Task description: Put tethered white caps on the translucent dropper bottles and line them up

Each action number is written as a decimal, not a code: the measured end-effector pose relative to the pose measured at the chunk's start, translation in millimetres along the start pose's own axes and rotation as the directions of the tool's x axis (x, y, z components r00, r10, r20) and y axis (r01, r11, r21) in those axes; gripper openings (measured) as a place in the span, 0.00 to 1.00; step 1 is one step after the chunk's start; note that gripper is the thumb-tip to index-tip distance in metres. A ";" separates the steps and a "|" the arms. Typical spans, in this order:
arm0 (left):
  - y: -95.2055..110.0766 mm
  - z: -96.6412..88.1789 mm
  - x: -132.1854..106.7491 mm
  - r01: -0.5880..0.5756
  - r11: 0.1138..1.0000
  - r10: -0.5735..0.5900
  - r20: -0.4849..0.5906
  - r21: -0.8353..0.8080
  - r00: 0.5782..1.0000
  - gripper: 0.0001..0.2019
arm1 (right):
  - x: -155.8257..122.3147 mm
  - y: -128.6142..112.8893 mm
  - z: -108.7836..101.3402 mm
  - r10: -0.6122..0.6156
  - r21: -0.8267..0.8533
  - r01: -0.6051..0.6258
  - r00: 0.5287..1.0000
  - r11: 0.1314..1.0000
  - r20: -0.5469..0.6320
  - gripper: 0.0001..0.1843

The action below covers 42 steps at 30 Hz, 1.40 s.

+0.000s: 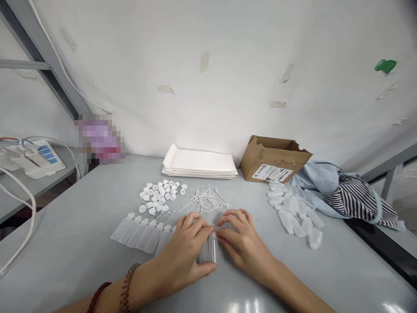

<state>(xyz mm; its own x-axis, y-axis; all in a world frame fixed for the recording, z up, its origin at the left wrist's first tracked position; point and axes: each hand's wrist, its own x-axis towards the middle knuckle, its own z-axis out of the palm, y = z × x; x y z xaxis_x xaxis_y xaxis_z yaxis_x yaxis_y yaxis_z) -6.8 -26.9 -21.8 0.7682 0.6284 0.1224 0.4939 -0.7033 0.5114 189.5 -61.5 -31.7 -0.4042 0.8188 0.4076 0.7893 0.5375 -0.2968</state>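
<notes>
My left hand [184, 250] is wrapped round a small clear plastic bottle [210, 251] lying near the front middle of the grey table [81, 243]. My right hand [241, 237] pinches at the bottle's top end, fingers curled; what they pinch is too small to make out. Just left of my hands lies a row of several capped clear bottles [141, 230]. Behind them is a heap of small white caps [161, 195] and a tangle of thin white plastic strings [203, 201].
Several loose uncapped bottles [295, 213] lie to the right. A stack of white sheets [198, 166] and an open cardboard box [273, 158] stand at the back by the wall. Striped and blue cloth [352, 195] lies far right. A white device with cables [32, 158] sits left.
</notes>
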 end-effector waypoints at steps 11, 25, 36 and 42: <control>0.7 -2.1 1.4 -0.008 0.999 0.008 0.010 0.052 1.000 0.23 | -2.0 -0.6 3.7 -0.003 0.011 0.003 1.000 1.000 -0.008 0.12; 1.5 -4.0 -0.8 0.045 0.999 -0.045 0.092 0.000 0.995 0.19 | -4.8 0.5 10.7 -0.018 0.013 0.019 1.000 1.000 -0.020 0.12; 2.1 -10.5 -2.9 0.117 0.976 -0.083 0.186 -0.184 0.979 0.15 | -6.6 3.0 13.7 -0.023 0.029 0.023 1.000 0.999 -0.017 0.10; -0.7 -12.5 -3.7 0.113 0.973 -0.075 0.187 -0.199 0.980 0.14 | -6.1 3.3 13.0 -0.027 0.052 0.027 1.000 0.998 -0.006 0.08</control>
<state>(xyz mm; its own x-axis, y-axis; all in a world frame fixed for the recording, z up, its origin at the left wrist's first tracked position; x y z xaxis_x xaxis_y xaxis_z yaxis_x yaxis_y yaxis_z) -15.0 -24.6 -12.0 0.7913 0.6065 -0.0775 0.4863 -0.5474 0.6811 188.5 -62.1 -46.4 -0.4223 0.8028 0.4210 0.7532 0.5692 -0.3298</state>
